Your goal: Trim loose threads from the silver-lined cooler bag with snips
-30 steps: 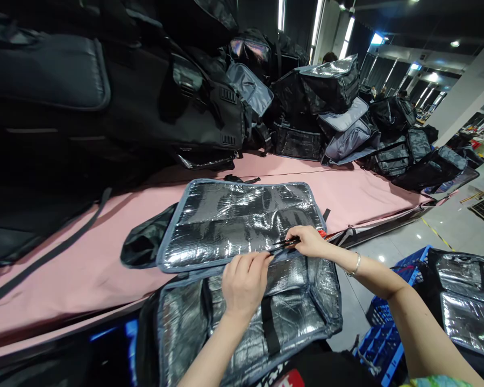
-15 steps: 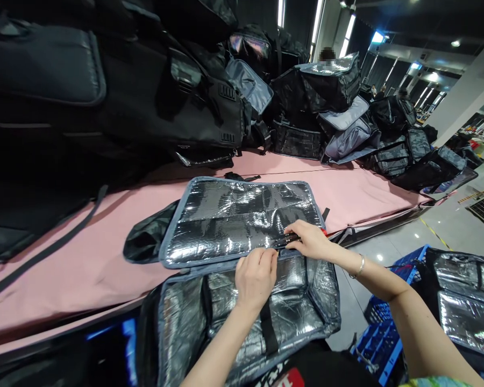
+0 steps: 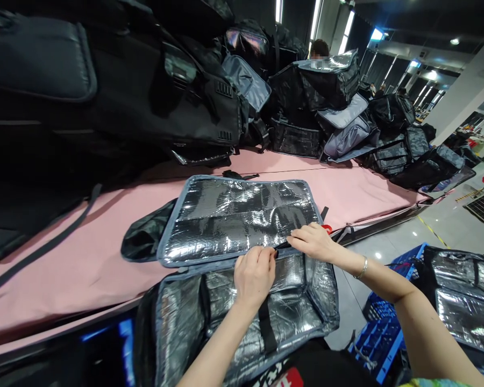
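Note:
An insulated bag (image 3: 185, 322) with a silver foil lining lies open, its foil-lined lid (image 3: 226, 220) folded back flat on the pink surface. My left hand (image 3: 255, 274) is closed at the seam between lid and bag, pinching a small dark piece at its fingertips. Just right of it, my right hand (image 3: 311, 242) is closed over the lid's lower right edge, with dark material by its fingertips; what exactly it holds is hidden. Something red (image 3: 327, 228) shows behind the right hand. A black strap (image 3: 267, 328) hangs inside the bag below my left hand.
Large black bags (image 3: 145, 97) are piled at the back left, more bags (image 3: 314, 86) behind. The pink table cover (image 3: 116, 215) runs beneath. At the lower right stand blue crates (image 3: 377, 338) and a foil-lined bag (image 3: 463, 301). A person's head shows behind the pile.
My right hand has shifted slightly right and down, its fingers now lower over the dark material. The red thing shows more clearly. My left hand stays at the seam.

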The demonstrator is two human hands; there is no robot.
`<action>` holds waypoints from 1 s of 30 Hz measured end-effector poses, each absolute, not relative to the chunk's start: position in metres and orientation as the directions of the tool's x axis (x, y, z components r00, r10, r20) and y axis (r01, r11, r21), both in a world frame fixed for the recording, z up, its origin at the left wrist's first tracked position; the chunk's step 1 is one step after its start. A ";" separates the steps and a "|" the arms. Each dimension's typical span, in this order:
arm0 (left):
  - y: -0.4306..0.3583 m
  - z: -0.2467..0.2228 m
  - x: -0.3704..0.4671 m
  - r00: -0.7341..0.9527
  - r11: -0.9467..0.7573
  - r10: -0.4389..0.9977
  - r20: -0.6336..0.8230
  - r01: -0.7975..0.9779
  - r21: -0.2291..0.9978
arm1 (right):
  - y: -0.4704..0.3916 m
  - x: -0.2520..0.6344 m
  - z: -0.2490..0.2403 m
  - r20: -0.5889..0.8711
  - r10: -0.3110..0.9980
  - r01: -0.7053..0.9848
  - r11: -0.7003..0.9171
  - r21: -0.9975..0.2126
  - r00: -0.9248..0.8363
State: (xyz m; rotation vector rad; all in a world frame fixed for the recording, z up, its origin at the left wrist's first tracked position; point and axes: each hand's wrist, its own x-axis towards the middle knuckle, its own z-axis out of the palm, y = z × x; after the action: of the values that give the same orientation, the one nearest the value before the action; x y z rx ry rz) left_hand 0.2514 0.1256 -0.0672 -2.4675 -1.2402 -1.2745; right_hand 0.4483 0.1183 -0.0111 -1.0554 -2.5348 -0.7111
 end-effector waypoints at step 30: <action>0.117 -0.056 0.145 0.231 -0.634 0.751 0.619 0.516 0.577 | 0.125 0.532 -0.032 0.425 0.825 0.660 0.086 -0.746 0.373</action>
State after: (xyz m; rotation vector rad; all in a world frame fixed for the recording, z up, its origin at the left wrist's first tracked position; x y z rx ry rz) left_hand 0.1453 0.1171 -0.0557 -2.6496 -1.3997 -1.5948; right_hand 0.5316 0.1252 -0.0315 -1.6320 -1.3466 0.2057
